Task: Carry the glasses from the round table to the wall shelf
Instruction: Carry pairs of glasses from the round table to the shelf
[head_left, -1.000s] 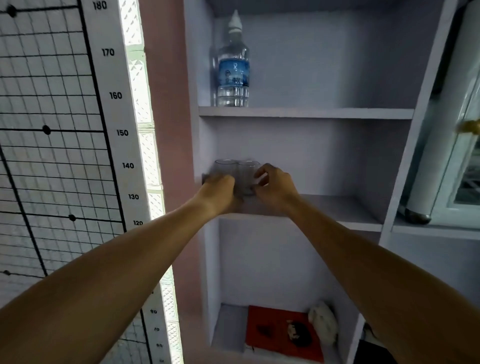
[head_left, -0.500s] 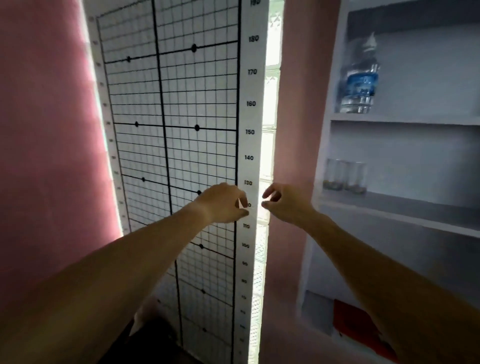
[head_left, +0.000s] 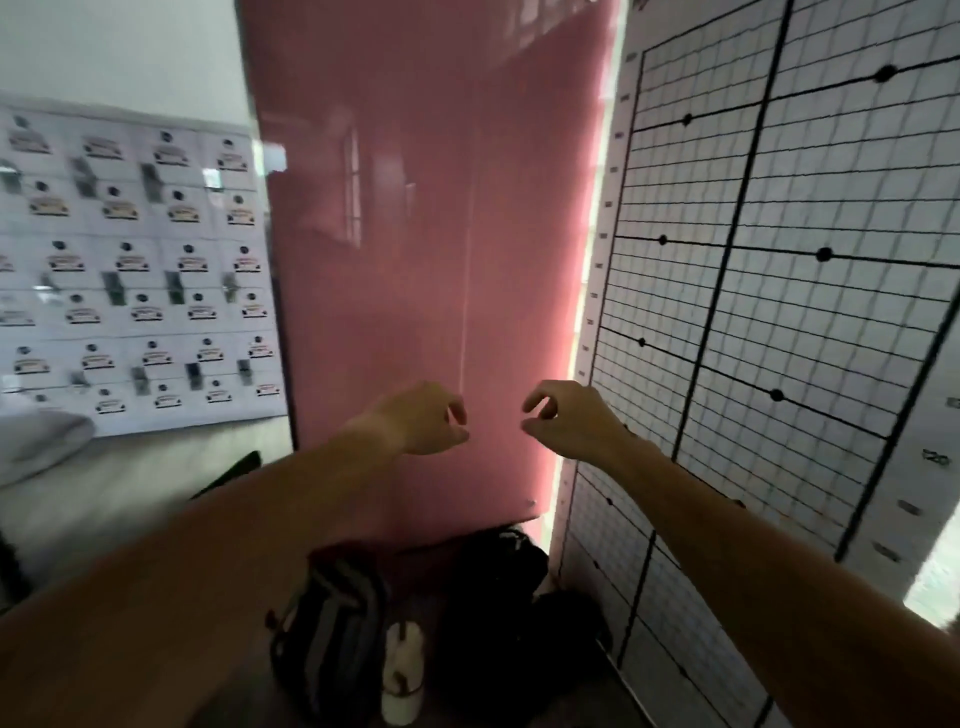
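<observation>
Both my arms reach forward in front of a pink wall panel (head_left: 431, 249). My left hand (head_left: 421, 421) is empty, fingers loosely curled and apart. My right hand (head_left: 566, 418) is also empty, thumb and fingers curled with a gap between them. The two hands hover close together at the same height. The glasses, the wall shelf and the round table are outside this view.
A white grid chart with height numbers (head_left: 769, 291) fills the right side. A wall of small white lockers (head_left: 130, 270) stands at the left. On the floor below lie a dark backpack (head_left: 332, 629), a white bottle (head_left: 402, 675) and another black bag (head_left: 498, 582).
Both hands let go of the two glasses on the shelf and drew back. The view swung left, so the shelf and glasses left the frame.
</observation>
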